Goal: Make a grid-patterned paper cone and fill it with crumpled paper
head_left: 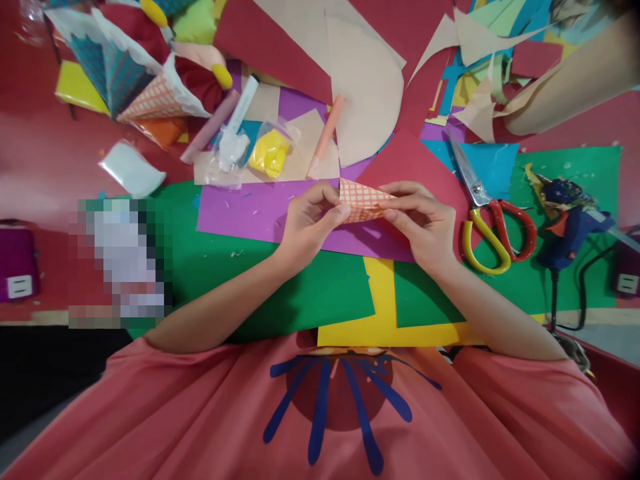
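Observation:
Between my two hands is a small paper cone point(364, 199), cream with an orange crosshatch of lines. Its wide end faces left and its point lies to the right. My left hand point(316, 217) pinches the rim of the wide end between thumb and fingers. Over at the tapered end, my right hand point(420, 217) grips the paper with thumb below and fingers on top. The cone is held above a purple sheet point(240, 210) and a red sheet point(405, 167). An orange marker-like stick point(326, 137) lies just beyond it.
Scissors point(483, 200) with red and yellow handles lie right of my right hand, and a blue glue gun point(570, 233) farther right. Finished-looking paper cones point(155, 93) stand at upper left. Yellow clay in a bag point(271, 153) sits ahead. Paper scraps point(480, 107) lie at upper right.

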Motion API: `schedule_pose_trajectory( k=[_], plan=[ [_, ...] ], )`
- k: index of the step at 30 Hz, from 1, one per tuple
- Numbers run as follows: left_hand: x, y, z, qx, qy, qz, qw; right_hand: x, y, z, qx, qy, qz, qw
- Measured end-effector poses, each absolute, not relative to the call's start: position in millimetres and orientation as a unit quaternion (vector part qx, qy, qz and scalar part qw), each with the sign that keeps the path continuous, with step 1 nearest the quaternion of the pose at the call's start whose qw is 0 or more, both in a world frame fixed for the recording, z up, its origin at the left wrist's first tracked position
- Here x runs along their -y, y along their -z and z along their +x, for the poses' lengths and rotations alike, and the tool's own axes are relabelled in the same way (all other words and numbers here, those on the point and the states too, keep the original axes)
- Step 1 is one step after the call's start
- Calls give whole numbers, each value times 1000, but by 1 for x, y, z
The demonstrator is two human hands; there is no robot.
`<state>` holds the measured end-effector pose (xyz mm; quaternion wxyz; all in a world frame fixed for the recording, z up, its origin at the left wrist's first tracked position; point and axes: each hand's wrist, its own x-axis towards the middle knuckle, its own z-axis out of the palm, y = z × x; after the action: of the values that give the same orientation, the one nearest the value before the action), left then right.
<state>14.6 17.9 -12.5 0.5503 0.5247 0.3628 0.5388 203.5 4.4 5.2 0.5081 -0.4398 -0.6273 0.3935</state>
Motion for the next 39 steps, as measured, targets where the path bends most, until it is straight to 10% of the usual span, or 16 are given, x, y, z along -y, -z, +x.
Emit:
schedule_pose_trajectory(
  k=[39],
  plan=[
    [-20, 16, 16, -378, -514, 482, 601, -4, -4, 199, 565, -387, -465, 561]
  ],
)
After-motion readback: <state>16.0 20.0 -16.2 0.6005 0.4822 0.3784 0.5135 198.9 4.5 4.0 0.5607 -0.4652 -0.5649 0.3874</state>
